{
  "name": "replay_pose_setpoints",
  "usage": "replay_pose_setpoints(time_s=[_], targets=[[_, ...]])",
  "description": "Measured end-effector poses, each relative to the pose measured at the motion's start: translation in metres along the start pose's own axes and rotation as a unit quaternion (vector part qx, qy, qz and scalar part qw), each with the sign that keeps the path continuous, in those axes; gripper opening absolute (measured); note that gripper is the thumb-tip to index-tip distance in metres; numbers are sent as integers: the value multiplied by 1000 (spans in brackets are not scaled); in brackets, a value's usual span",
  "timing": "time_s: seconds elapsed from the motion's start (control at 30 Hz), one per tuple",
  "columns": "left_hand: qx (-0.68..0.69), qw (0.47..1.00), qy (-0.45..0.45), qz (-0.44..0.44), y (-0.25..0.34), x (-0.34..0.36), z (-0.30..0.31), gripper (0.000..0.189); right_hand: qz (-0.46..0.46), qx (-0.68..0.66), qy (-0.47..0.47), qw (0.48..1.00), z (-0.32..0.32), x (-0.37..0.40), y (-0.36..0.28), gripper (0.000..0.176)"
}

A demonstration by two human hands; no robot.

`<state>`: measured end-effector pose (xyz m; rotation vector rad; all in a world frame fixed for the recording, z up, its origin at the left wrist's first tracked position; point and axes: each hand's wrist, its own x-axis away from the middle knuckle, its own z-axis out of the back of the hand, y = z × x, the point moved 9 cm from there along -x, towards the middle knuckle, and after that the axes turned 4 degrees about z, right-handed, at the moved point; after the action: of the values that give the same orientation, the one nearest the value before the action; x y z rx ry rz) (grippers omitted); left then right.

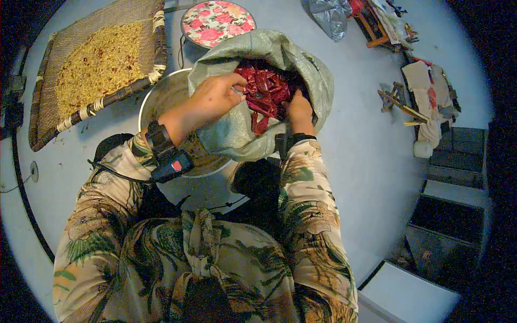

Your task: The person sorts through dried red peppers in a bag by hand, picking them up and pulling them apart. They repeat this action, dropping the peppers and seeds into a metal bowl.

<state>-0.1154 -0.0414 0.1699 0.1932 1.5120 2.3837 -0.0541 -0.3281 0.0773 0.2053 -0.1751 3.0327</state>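
A pale green woven sack [229, 129] stands with its mouth folded wide, holding dried red chilies [264, 89]. My left hand [215, 97] reaches over the sack's left rim, its thumb and fingers curled into a pinch beside the chilies. Whatever lies between those fingertips is too small to make out. Inside the right part of the mouth, my right hand [300, 112] is closed against the chilies, partly hidden by them. Behind the sack and below my left forearm is a wide round metal basin [144, 110], mostly covered.
At the left lies a woven tray [40, 116] with yellowish grains and reddish bits. A round stool with a floral top [218, 22] stands beyond the sack. A grey plastic bag [329, 20], a small wooden stool [401, 105] and draped cloths [420, 86] are at the right, near dark steps [449, 218].
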Motion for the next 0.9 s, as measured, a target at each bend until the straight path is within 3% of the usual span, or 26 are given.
replay_pose_setpoints(time_s=[0.17,0.27,0.37,0.4,0.47,0.57,0.67,0.9], targets=[[13,1000,-15,5,1,1,0,38,10,11,36,999,-3,-5,-6,44],[27,998,26,-55,10,3,4,32,97,-75,134,983,-8,-16,-3,36],[28,999,-19,3,6,3,1,39,131,-160,115,972,-14,-27,-6,24],[18,1000,-20,3,6,3,0,39,125,-237,60,961,-26,-36,-5,23],[-1,1000,-20,3,3,1,-1,40,112,-386,-52,914,-48,-48,-8,22],[-12,1000,-18,-3,2,0,-1,40,31,-530,-162,832,-2,-9,-47,20],[-5,1000,-22,-3,4,1,-1,39,44,-578,-177,796,9,-3,-53,24],[-9,1000,-19,13,4,1,1,37,35,-622,-137,770,26,2,-49,24]])
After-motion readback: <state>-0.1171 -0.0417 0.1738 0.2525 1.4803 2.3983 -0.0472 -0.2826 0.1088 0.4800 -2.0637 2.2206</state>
